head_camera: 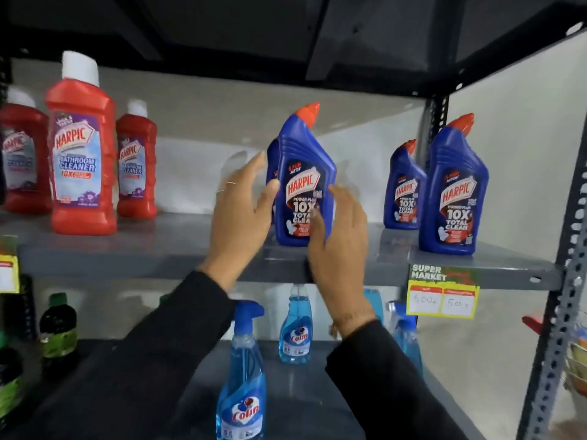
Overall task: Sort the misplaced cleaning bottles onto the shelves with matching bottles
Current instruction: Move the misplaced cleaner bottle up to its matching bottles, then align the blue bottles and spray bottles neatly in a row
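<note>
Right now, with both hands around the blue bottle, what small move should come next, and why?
Probably draw both hands back. The blue bottle already stands upright on the shelf beside other blue ones, apart from the red bottles. The left hand and right hand are open beside it, not gripping.

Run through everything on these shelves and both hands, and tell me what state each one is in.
Blue Harpic bottle with red cap: upright on the grey upper shelf, capped.
Left hand: open, at the bottle's left side.
Right hand: open, at its right front.
Large red Harpic bathroom cleaner bottle: upright, white cap on.
Blue Colin spray bottle: upright on the lower shelf.
</note>
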The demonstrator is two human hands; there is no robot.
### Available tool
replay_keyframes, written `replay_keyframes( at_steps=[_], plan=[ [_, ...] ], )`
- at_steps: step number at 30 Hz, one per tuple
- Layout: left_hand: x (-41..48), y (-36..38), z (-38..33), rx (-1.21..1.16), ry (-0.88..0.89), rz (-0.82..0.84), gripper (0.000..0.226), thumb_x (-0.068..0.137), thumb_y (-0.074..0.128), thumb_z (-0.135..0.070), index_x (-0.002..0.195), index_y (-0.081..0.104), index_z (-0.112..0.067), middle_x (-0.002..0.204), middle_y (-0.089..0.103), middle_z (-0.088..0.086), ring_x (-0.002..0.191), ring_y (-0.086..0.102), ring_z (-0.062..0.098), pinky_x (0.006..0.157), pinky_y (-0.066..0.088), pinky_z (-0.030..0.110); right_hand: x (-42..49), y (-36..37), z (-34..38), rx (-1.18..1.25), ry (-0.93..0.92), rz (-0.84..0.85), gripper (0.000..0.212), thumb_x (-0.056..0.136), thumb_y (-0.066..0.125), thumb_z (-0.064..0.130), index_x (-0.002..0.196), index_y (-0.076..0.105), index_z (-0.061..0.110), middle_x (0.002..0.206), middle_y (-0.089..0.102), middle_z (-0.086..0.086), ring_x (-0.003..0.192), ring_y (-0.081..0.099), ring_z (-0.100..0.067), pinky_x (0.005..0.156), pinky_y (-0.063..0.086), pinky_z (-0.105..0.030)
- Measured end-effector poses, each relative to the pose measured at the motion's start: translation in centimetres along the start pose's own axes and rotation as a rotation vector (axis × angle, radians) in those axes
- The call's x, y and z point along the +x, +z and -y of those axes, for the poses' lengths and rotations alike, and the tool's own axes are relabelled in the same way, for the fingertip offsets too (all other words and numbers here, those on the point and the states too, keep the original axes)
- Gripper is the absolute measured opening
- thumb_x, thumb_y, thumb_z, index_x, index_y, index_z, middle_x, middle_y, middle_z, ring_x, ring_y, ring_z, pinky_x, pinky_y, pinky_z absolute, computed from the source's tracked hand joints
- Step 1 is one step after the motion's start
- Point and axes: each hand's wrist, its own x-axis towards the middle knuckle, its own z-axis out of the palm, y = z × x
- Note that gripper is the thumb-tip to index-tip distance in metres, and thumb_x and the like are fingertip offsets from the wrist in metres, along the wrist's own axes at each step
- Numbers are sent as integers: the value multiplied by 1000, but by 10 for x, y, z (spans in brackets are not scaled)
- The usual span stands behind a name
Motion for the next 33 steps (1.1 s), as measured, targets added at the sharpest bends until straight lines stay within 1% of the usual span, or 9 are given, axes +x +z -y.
replay_keyframes(
  at_steps=[4, 10, 12, 15, 19, 22, 25, 29, 33],
  plan=[
    [-103, -14, 35, 116, 367, -390, 22, 94, 46, -17, 115, 48, -11, 106, 53, 7, 99, 51, 18, 90, 39, 22, -110, 8, -21, 6, -464, 77, 24, 84, 57, 0, 108, 56, 4, 117, 58, -14, 108, 56, -28, 98, 45, -34],
    [-248, 0, 104, 101, -575, 122, 61, 88, 56, -37, 136, 29, -12, 138, 33, 19, 130, 31, 30, 110, 29, 43, -250, 40, -63, 145, 579, 616, 69, 84, 63, 8, 139, 22, 17, 144, 25, -12, 137, 19, -22, 111, 8, -12],
    [-259, 6, 116, 60, -675, 259, 68, 86, 58, -36, 142, 22, -19, 147, 29, 3, 134, 24, 6, 109, 23, 23, -265, 50, -71, 199, 740, 744, 68, 86, 61, 9, 139, 19, 8, 146, 26, -18, 135, 24, -25, 114, 11, -23],
    [-251, 12, 124, -18, -784, 324, 56, 90, 51, -41, 139, 31, -25, 120, 47, -14, 94, 38, -32, 76, 27, -9, -272, 59, -72, 315, 826, 796, 52, 86, 55, 0, 128, 32, 18, 131, 46, -20, 120, 46, -32, 109, 36, -49],
    [-243, 14, 133, 18, -825, 321, 45, 91, 46, -44, 133, 40, -30, 104, 60, -11, 87, 55, -5, 71, 39, 4, -271, 65, -71, 279, 898, 751, 49, 86, 50, 0, 124, 37, 28, 118, 48, -5, 109, 49, -18, 96, 44, -31],
    [-244, 16, 132, 19, -798, 293, 44, 90, 50, -41, 131, 44, -27, 99, 55, -15, 83, 51, -7, 62, 33, -7, -270, 61, -75, 232, 857, 761, 48, 87, 49, 2, 130, 36, 18, 112, 48, -2, 106, 48, -18, 93, 42, -29],
    [-245, 31, 125, -20, -816, 320, 49, 88, 50, -45, 132, 42, -27, 101, 54, -14, 91, 53, -2, 78, 41, 12, -264, 44, -87, 201, 876, 738, 46, 88, 49, 3, 129, 38, 20, 117, 55, -8, 106, 55, -22, 91, 48, -34],
    [-246, 68, 108, -94, -776, 372, 38, 87, 53, -44, 123, 49, -31, 89, 56, -26, 75, 54, -15, 60, 38, -4, -253, 13, -112, 149, 886, 680, 48, 88, 50, 1, 131, 37, 17, 120, 59, -7, 100, 57, -15, 82, 46, -23],
    [-246, 98, 99, -131, -773, 449, 46, 87, 52, -47, 128, 45, -29, 103, 62, -11, 91, 57, -2, 78, 45, 16, -246, -10, -135, 91, 924, 661, 48, 89, 51, 0, 133, 35, 11, 125, 56, -13, 99, 53, -14, 61, 39, 6]
  ],
)
